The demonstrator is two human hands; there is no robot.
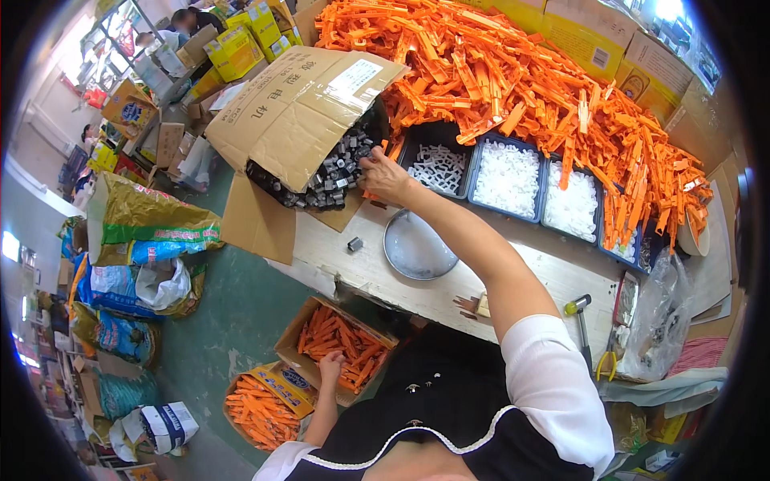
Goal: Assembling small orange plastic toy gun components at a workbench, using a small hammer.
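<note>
A tipped cardboard box [281, 108] on the bench spills small grey metal motors [337, 170] from its open side. At the right edge of that pile is my right hand [387, 176], fingers curled in against the motors; what they pinch, if anything, is hidden. Low by the bench front, my left hand [331, 365] is closed above a carton [293, 341] of long orange plastic parts [341, 345]; anything in it is too small to make out. One loose motor [355, 244] lies on the bench beside a round metal dish [419, 244].
A large heap of orange parts [481, 72] covers the bench's back. Blue trays [472, 180] hold small white pieces. To the right lie a hammer [579, 317], yellow-handled pliers [607, 365] and a clear plastic bag [658, 321]. Another carton of orange parts [261, 409] stands below; sacks [144, 216] sit left.
</note>
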